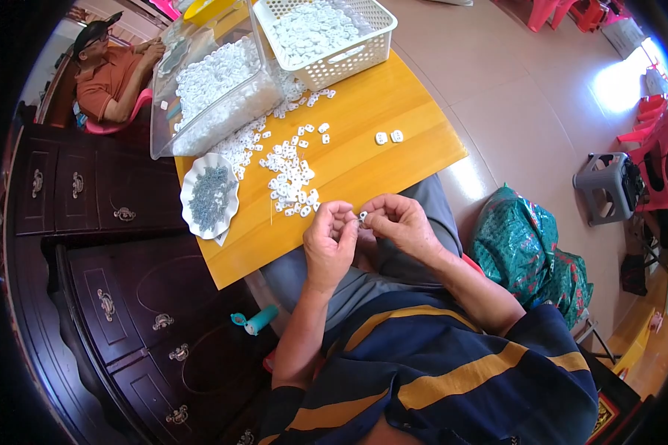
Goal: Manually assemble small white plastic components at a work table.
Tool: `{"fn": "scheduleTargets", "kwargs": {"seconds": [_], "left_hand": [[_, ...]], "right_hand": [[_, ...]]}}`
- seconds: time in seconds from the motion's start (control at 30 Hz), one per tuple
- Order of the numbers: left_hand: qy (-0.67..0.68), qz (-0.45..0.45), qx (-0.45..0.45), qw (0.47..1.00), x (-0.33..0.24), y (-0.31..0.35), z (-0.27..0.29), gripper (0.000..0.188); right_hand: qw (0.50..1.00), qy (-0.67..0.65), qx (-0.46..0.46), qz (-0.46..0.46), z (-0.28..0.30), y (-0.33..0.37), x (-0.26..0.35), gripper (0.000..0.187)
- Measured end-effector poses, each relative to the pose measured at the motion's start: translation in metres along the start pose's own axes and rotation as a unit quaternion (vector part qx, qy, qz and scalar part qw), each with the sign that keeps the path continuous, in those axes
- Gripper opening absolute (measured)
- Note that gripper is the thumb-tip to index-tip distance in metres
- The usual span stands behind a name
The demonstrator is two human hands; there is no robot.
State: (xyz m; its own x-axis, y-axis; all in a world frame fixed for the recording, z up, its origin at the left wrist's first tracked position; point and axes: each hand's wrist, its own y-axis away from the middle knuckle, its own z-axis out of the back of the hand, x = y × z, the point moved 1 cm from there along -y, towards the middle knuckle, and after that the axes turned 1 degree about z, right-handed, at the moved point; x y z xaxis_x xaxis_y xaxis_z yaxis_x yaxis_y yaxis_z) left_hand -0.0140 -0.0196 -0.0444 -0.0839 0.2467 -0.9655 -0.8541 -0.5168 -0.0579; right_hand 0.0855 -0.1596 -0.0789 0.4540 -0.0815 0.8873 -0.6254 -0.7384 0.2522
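My two hands meet just past the near edge of the wooden table (393,96). Between the fingertips of my right hand (407,228) is a small white plastic piece (363,215). Close against it, the fingers of my left hand (329,243) are pinched together; whatever they grip is too small to make out. A loose pile of similar white pieces (291,176), each with dark holes, lies beyond my left hand. Left of the pile, a white scalloped plate (187,216) holds many small grey metal parts (211,190). Two white pieces (389,137) sit apart on the right.
A clear bin (237,109) and a white perforated basket (346,65), both full of white pieces, stand at the back. Another person (111,81) sits far left. Dark drawers (156,289) flank the table; a green bag (513,241) and grey stool (605,185) are right.
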Motion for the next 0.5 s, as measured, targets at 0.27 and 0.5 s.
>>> {"fn": "scheduleTargets", "kwargs": {"seconds": [0.27, 0.5], "left_hand": [[-0.001, 0.001, 0.002, 1.000, 0.0000, 0.0004, 0.0011, 0.023], [-0.020, -0.002, 0.002, 1.000, -0.0016, -0.0007, -0.0001, 0.023]], "right_hand": [[1.000, 0.015, 0.000, -0.001, 0.0005, -0.0003, -0.0005, 0.014], [1.000, 0.011, 0.000, 0.001, 0.0000, -0.0006, -0.0019, 0.013]]}}
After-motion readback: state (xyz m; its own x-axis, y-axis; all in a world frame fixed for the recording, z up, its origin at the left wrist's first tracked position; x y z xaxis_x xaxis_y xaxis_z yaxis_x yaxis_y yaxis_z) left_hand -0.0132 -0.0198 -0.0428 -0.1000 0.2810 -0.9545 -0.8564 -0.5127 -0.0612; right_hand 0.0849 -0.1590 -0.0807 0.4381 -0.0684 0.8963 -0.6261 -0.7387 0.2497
